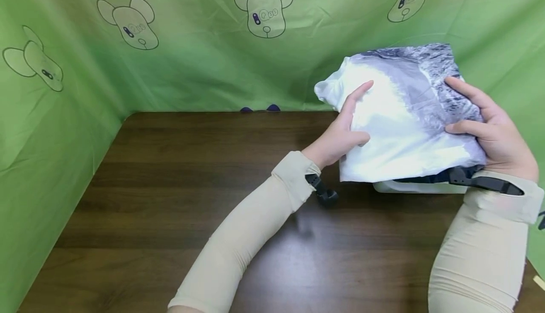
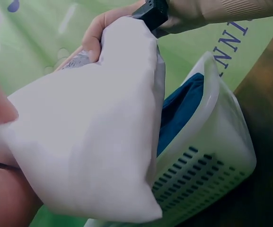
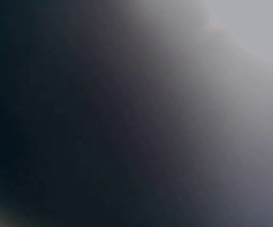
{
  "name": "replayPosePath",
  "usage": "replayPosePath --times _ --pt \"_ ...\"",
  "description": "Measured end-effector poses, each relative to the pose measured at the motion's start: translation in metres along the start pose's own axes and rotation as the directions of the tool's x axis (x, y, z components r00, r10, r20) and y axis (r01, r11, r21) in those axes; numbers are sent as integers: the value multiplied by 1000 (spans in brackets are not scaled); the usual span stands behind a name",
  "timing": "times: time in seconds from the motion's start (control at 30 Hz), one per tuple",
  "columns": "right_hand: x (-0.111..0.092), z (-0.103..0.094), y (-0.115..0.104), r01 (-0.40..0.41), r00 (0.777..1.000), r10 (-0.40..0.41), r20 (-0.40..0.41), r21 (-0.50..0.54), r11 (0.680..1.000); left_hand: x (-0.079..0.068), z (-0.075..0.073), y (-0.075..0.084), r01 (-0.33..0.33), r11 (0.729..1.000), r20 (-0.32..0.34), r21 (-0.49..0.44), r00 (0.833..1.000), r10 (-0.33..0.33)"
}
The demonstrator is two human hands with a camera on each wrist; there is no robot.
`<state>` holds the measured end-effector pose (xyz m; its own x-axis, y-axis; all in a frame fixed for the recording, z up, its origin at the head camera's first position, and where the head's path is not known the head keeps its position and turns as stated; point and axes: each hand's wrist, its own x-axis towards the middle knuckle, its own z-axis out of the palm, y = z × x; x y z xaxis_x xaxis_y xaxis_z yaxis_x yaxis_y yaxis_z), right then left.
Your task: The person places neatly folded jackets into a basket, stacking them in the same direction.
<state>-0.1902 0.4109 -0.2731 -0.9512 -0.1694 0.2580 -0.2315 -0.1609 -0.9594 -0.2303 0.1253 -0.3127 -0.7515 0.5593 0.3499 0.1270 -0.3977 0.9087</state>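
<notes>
A folded cloth (image 1: 391, 119), white with a mottled grey-and-black part, is held up at the right of the head view. My left hand (image 1: 338, 135) grips its left side, index finger and thumb lying on the front. On the right edge my right hand (image 1: 498, 128) holds it, thumb and index finger over the grey part. Beneath it stands a white plastic basket (image 2: 221, 127) with slotted sides, mostly hidden by the cloth in the head view. Dark blue fabric (image 2: 181, 109) shows inside the basket. The right wrist view is only a dark blur.
A dark brown wooden table (image 1: 191, 185) spreads to the left and in front of the basket. Green curtains (image 1: 191, 67) with printed bear-like heads hang behind it and at its sides. A small pale strip (image 1: 539, 282) lies at the lower right edge.
</notes>
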Motion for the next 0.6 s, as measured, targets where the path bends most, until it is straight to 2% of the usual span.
replayPosePath --times 0.13,0.33,0.6 --pt "-4 -17 -2 21 999 -20 -40 16 1000 10 12 -6 16 1000 1 20 1000 -16" --pt "-8 -40 1 16 994 -14 -107 25 1000 19 25 -14 7 989 -1 150 1000 -7" --pt "-7 -67 2 -10 988 26 -153 102 995 26 38 -23 82 966 -55 246 996 -71"
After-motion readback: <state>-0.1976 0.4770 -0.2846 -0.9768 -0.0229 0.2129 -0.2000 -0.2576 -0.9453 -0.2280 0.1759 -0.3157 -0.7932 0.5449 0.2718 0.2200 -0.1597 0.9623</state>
